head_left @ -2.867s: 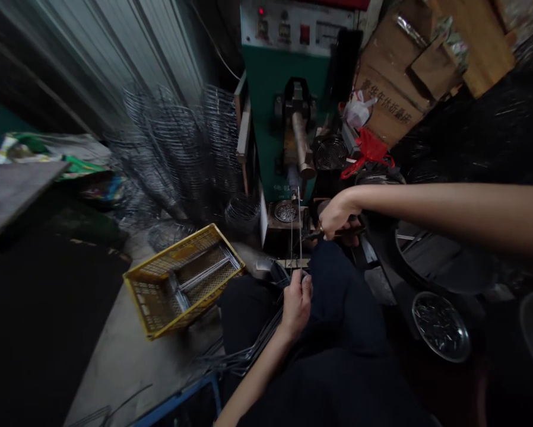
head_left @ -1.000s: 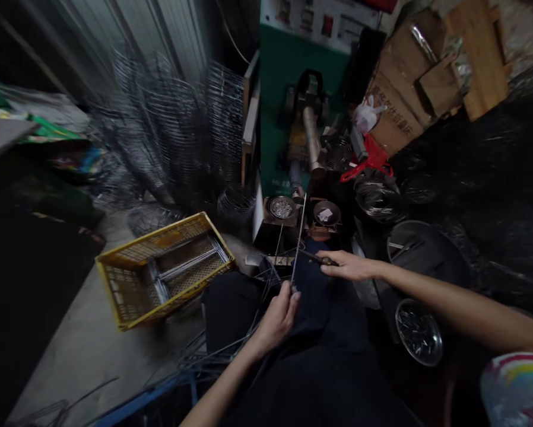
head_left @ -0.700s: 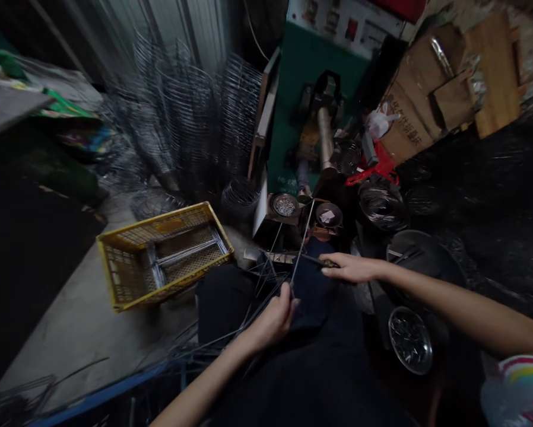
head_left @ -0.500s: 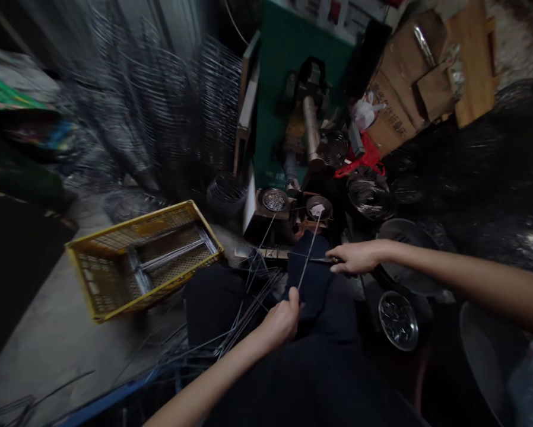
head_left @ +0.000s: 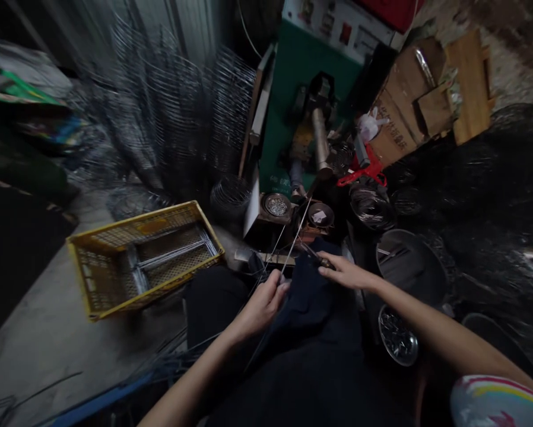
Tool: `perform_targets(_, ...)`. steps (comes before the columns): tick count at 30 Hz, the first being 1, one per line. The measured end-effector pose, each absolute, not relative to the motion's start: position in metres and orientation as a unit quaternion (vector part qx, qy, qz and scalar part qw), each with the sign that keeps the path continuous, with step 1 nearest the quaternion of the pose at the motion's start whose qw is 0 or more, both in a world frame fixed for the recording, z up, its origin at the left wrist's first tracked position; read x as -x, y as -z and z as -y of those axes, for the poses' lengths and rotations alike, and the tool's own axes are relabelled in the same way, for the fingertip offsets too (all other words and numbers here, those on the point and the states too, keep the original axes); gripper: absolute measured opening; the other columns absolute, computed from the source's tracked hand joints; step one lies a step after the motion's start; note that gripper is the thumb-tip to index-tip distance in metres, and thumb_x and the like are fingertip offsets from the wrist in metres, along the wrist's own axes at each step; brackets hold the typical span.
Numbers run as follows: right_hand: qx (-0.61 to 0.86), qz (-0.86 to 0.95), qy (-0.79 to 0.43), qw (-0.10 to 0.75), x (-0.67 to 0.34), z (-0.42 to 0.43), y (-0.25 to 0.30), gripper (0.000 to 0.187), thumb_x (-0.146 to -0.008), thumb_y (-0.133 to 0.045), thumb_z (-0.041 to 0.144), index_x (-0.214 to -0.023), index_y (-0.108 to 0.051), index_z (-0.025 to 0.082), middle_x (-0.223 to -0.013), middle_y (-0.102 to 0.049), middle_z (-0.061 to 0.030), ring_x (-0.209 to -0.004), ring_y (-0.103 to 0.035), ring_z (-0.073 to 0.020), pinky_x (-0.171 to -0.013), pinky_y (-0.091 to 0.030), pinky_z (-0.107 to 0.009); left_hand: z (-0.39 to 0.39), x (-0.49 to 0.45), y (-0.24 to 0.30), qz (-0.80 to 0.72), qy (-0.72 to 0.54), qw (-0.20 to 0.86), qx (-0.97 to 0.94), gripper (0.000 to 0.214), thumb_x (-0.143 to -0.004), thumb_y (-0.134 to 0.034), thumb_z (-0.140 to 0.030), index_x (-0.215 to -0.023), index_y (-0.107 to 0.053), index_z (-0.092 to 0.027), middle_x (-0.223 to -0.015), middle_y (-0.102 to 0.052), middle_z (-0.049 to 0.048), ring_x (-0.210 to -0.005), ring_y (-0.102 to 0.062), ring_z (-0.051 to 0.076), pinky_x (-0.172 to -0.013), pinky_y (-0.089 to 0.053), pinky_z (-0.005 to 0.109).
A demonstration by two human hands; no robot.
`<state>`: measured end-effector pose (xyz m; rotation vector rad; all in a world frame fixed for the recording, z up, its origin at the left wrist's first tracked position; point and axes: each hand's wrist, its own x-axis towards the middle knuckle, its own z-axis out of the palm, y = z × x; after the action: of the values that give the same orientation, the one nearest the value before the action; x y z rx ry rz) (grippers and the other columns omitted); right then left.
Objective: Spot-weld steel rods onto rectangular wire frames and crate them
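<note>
My left hand [head_left: 266, 298] is closed around the lower end of a thin metal rod [head_left: 298, 228], which slants up and to the right over my lap. In my right hand [head_left: 344, 271] is a slim dark tool [head_left: 310, 251] with a brownish handle; its exact kind is too dim to make out. The tool's tip points up and left, close to the rod, but whether they touch I cannot tell. Beyond the rod's middle stand a round dish of small shiny metal pieces [head_left: 277, 205] and a dark bowl [head_left: 321, 214] with a pale scrap in it.
At left a yellow plastic crate [head_left: 147, 228] holds metal rods. A green machine [head_left: 288, 112] with a metal cylinder stands ahead. Stacks of wire racks [head_left: 159, 101] rise behind the crate. To my right are a bowl of metal pieces [head_left: 397, 335] and a large dark pan [head_left: 409, 261].
My left hand has shifted left and slightly up with the rod. My right hand has moved slightly down, and its tool now angles up more steeply. The head view has tilted slightly.
</note>
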<state>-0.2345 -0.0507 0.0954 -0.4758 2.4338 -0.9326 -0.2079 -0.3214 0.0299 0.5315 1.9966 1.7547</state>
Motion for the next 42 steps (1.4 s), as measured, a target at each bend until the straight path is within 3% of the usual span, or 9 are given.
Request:
perform_targets(5, 0.178, -0.899, 0.354, 0.187, 0.223, 0.06, -0.063, 0.044, -0.095, -0.048, 0.037, -0.135, -0.047, 0.019, -0.123, -0.061, -0.0101, -0.113, -0.057, -0.024, -0.099, -0.041, -0.039, 0.325, 0.204, -0.032, -0.72, -0.632, 0.223, -0.177, 0.025, -0.095, -0.039, -0.043, -0.083, -0.04, -0.021, -0.068, -0.039, -0.0054, -0.06, -0.036, 0.012, -0.054, -0.03, 0.022)
perform_targets(11, 0.176, -0.904, 0.365, 0.133, 0.229, 0.064, -0.061, 0.045, -0.095, -0.048, 0.036, -0.137, -0.045, 0.02, -0.129, -0.059, -0.0104, -0.116, -0.056, -0.0235, -0.099, -0.041, -0.038, 0.329, 0.2, -0.041, -0.712, -0.628, 0.249, -0.19, 0.028, -0.095, -0.039, -0.044, -0.079, -0.042, -0.021, -0.063, -0.038, -0.0059, -0.056, -0.035, 0.011, -0.052, -0.028, 0.022)
perform_targets(20, 0.127, -0.91, 0.365, 0.146, 0.187, 0.051, -0.067, 0.045, -0.097, -0.044, 0.034, -0.14, -0.038, 0.022, -0.13, -0.057, -0.011, -0.117, -0.056, -0.0235, -0.098, -0.04, -0.037, 0.313, 0.183, -0.045, -0.755, -0.562, 0.242, -0.234, 0.028, -0.096, -0.037, -0.041, -0.078, -0.045, -0.021, -0.062, -0.041, -0.0045, -0.057, -0.039, 0.012, -0.055, -0.027, 0.023)
perform_targets(23, 0.102, -0.913, 0.367, 0.142, 0.171, 0.048, -0.061, 0.04, -0.097, -0.043, 0.036, -0.135, -0.04, 0.022, -0.116, -0.062, -0.0091, -0.105, -0.059, -0.0228, -0.091, -0.043, -0.036, 0.311, 0.181, -0.043, -0.757, -0.552, 0.247, -0.246, 0.027, -0.096, -0.037, -0.039, -0.078, -0.046, -0.021, -0.061, -0.041, -0.0042, -0.055, -0.04, 0.013, -0.054, -0.026, 0.023)
perform_targets(27, 0.073, -0.911, 0.382, 0.138, 0.158, 0.052, -0.055, 0.027, -0.096, -0.042, 0.042, -0.113, -0.049, 0.022, -0.091, -0.06, -0.0036, -0.082, -0.056, -0.0193, -0.077, -0.044, -0.031, 0.314, 0.176, -0.044, -0.759, -0.537, 0.254, -0.267, 0.026, -0.097, -0.035, -0.039, -0.078, -0.043, -0.022, -0.06, -0.04, -0.0042, -0.052, -0.037, 0.013, -0.053, -0.025, 0.023)
perform_targets(32, 0.04, -0.896, 0.414, 0.152, 0.126, 0.05, -0.059, 0.029, -0.096, -0.041, 0.046, -0.108, -0.049, 0.021, -0.092, -0.057, -0.0044, -0.085, -0.054, -0.0201, -0.079, -0.044, -0.031, 0.307, 0.157, -0.039, -0.794, -0.451, 0.287, -0.289, 0.016, -0.096, -0.033, -0.034, -0.086, -0.041, -0.024, -0.057, -0.042, -0.0038, -0.048, -0.04, 0.015, -0.052, -0.019, 0.026)
perform_targets(36, -0.004, -0.9, 0.403, 0.167, 0.095, 0.041, -0.062, 0.028, -0.096, -0.041, 0.048, -0.1, -0.048, 0.022, -0.089, -0.053, -0.0034, -0.082, -0.051, -0.0195, -0.076, -0.043, -0.03, 0.297, 0.141, -0.032, -0.805, -0.373, 0.319, -0.334, 0.009, -0.094, -0.036, -0.033, -0.092, -0.04, -0.025, -0.059, -0.053, -0.0009, -0.054, -0.054, 0.02, -0.052, -0.02, 0.027)
perform_targets(42, -0.043, -0.9, 0.377, 0.215, 0.075, 0.028, -0.081, 0.029, -0.096, -0.042, 0.049, -0.093, -0.046, 0.021, -0.085, -0.051, -0.0011, -0.078, -0.047, -0.0172, -0.072, -0.041, -0.029, 0.289, 0.134, -0.041, -0.796, -0.281, 0.339, -0.415, 0.023, -0.088, -0.049, -0.039, -0.099, -0.038, -0.023, -0.073, -0.065, 0.0074, -0.067, -0.065, 0.029, -0.053, -0.025, 0.029)
